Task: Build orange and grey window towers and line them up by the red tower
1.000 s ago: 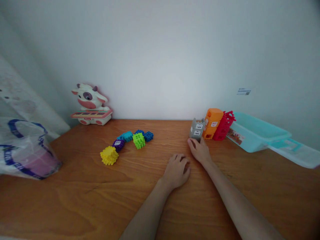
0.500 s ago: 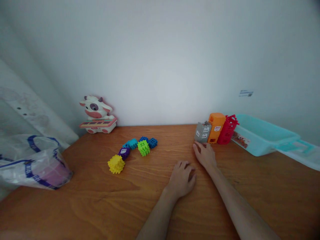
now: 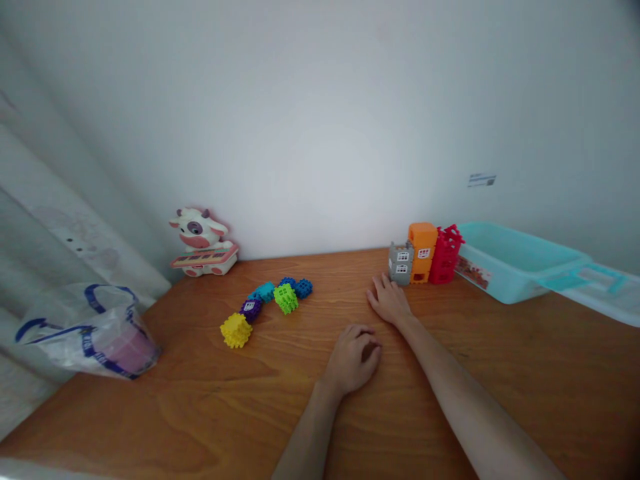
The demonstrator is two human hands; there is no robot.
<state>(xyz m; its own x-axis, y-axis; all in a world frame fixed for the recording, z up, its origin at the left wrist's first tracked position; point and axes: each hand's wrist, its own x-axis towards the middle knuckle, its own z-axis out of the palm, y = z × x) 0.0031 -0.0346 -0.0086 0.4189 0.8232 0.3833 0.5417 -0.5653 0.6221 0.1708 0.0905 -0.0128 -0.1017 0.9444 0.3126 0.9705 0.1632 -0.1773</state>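
My right hand (image 3: pixel 390 300) lies on the wooden table with its fingers spread, holding nothing. Just beyond its fingertips stands a grey building block (image 3: pixel 401 263) with window stickers, side by side with a taller orange block (image 3: pixel 423 252) and a red block (image 3: pixel 445 255). Nearer to me, my left hand (image 3: pixel 350 360) rests on the table, fingers loosely bent, with a gap between thumb and forefinger and nothing in it. To its left are loose blocks: a lime green one (image 3: pixel 286 299), a yellow one (image 3: pixel 236 331), a purple one (image 3: pixel 251 308) and several blue ones (image 3: pixel 303 288).
An open turquoise bin (image 3: pixel 520 290) stands at the back right, its pale lid (image 3: pixel 600 293) sticking out to the right. A cow toy with a keyboard (image 3: pixel 204 245) sits at the back left. A clear plastic bag (image 3: pixel 110 340) holding something pink lies at the left edge.
My right hand has shifted left, away from the grey block, and its fingers have spread. The grey block now stands straighter in line with the orange one. The view has tilted slightly.
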